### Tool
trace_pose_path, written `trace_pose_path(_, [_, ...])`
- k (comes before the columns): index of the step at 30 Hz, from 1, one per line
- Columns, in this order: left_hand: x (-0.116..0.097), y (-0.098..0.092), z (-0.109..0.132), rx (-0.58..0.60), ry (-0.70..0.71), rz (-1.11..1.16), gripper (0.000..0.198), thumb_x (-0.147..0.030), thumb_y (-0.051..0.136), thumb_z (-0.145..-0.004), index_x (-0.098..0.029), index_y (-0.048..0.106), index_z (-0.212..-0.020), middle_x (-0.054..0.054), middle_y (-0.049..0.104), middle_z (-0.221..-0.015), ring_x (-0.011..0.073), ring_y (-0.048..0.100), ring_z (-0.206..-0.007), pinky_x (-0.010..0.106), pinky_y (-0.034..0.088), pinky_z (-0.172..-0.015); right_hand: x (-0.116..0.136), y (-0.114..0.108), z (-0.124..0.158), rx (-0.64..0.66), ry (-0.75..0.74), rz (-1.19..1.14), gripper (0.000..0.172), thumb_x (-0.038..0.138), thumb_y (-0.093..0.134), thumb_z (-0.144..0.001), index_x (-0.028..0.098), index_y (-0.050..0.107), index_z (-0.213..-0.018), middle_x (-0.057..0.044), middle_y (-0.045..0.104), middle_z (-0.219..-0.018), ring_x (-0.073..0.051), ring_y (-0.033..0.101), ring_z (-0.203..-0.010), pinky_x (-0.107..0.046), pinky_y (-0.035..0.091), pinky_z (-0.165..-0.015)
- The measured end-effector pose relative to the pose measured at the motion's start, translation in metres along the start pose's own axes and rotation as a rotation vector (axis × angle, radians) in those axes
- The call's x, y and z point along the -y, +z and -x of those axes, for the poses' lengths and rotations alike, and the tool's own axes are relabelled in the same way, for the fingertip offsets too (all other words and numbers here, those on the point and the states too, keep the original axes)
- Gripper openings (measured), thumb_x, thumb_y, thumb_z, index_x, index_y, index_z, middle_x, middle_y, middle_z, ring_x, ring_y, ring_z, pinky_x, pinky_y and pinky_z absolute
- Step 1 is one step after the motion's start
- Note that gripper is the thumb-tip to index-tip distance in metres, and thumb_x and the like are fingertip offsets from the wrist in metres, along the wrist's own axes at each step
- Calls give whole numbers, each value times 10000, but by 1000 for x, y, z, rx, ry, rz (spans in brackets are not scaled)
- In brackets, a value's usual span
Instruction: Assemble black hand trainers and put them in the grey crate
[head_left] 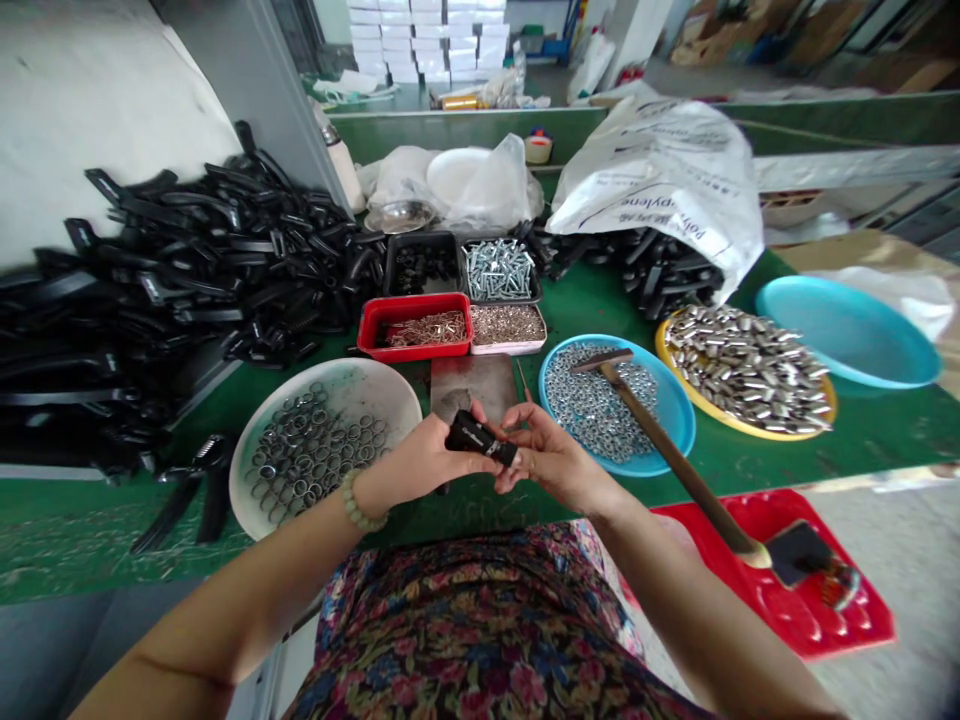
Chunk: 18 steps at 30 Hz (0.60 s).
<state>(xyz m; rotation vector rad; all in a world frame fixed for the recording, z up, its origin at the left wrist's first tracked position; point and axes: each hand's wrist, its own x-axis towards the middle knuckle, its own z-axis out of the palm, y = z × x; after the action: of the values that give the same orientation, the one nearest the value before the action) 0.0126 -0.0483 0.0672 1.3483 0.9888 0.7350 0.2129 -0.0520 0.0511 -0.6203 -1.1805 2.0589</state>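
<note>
Over the near edge of the green bench, a short black plastic part (474,436) with white lettering is held between both my hands. My left hand (420,455), wearing a beaded bracelet, is closed around its left side, the thumb lying along it. The fingers of my right hand (551,455) are bent about its right end, seeming to pinch there; whether they grip a smaller piece is hidden. Behind the hands lies a flat metal plate (491,380). On the left stands a white basin (251,425) of metal rings; on the right, a blue basin (686,430) of small nuts.
A hammer (675,455) lies across the blue basin, handle overhanging the edge. Black handles (217,240) are heaped left. Behind the plate stand a red tray (367,335) of pins and a tray of screws (499,270). Metal sleeves (750,370) fill a yellow basin.
</note>
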Motion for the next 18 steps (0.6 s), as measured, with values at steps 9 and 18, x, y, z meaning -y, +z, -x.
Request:
trace_pose_path(9, [3, 18, -2, -66, -23, 419, 332, -321, 681, -753, -207, 432, -940, -75, 535, -577, 105, 544, -520, 233, 452, -537, -1, 13, -11, -103, 41, -82, 431, 364, 699, -794, 226, 352, -1009, -8, 691, -775, -145, 695, -640, -243, 532, -592])
trace_pose_path(18, [1, -16, -6, -121, -25, -323, 424, -414, 549, -843, -140, 503, -1164, 80, 628, -973, 208, 593, -873, 341, 481, -782, 6, -1, -38, -205, 10, 380, 265, 407, 587, -843, 213, 418, -905, 22, 619, -728, -140, 651, -661, -296, 529, -644])
